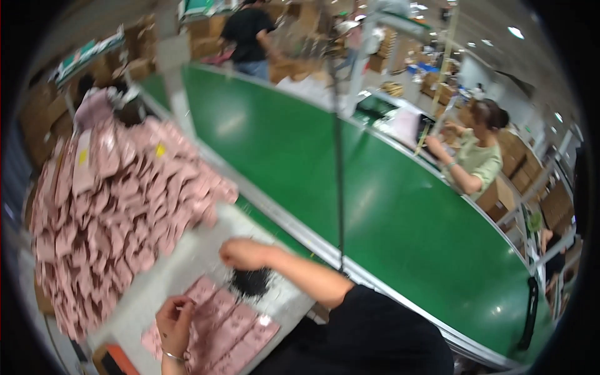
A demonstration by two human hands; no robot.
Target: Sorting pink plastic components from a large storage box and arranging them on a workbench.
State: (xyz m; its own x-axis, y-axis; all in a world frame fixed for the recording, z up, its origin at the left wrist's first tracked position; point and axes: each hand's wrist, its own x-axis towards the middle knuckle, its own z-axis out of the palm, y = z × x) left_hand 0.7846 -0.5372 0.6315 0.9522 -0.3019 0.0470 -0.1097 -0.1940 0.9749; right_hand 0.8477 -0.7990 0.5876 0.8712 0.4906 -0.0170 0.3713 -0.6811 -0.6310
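My left hand (174, 324), with a band at the wrist, is over flat pink pieces (220, 326) that lie side by side on the pale worktable (150, 284). Its fingers curl in toward the thumb, and whatever they may hold cannot be made out. My right hand (244, 254) is closed at the edge of a heap of small, thin black pieces (251, 284). Its fingertips are pressed together; anything between them is too small or hidden to name. The pink pieces carry small marks, blurred here.
A large mound of pink wrapped pieces (119, 206) fills the left side of the table. Beyond a metal rail runs a green conveyor belt (287, 150). A person in light green (478, 156) works across it; another in black (249, 37) stands farther off. An orange box (119, 359) sits at lower left.
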